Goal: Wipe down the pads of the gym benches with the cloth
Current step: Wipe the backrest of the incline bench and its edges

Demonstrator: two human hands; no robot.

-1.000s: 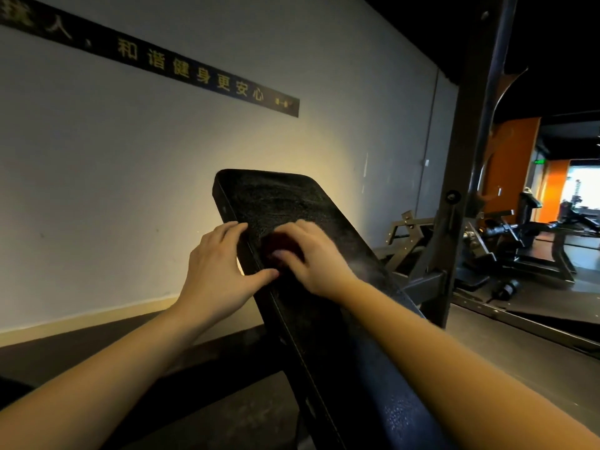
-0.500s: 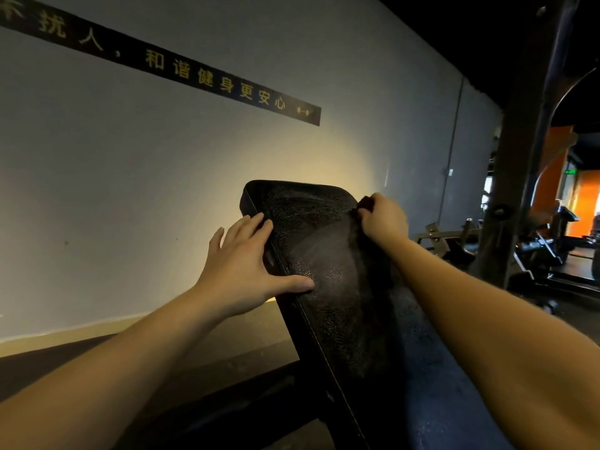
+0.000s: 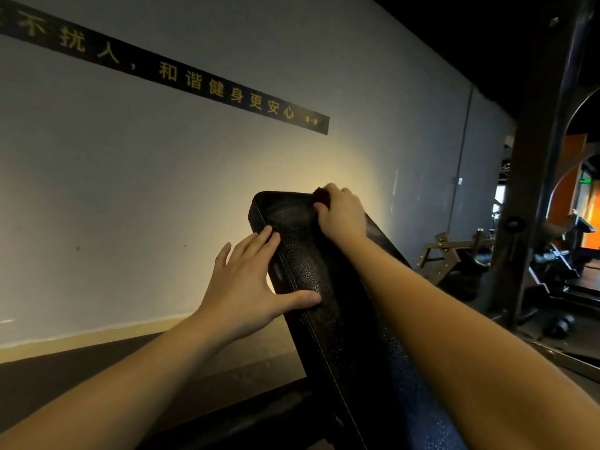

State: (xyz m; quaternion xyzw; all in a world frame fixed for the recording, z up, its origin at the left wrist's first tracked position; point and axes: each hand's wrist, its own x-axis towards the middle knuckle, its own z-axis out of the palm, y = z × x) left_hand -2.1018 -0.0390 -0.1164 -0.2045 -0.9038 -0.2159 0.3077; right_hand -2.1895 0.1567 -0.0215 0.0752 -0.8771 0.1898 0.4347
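Right hand (image 3: 341,217) now higher up — cloth (image 3: 322,195) mostly hidden.

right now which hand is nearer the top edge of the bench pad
Right. The right hand is at the top edge of the bench pad, holding the cloth there; the left hand rests lower down on the pad's left side.

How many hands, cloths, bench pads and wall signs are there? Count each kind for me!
Hands: 2, the left hand and the right hand
Cloths: 1, the dark red cloth under the right hand
Bench pads: 1, the black textured bench pad
Wall signs: 1, the long black wall sign with yellow writing
Total: 5
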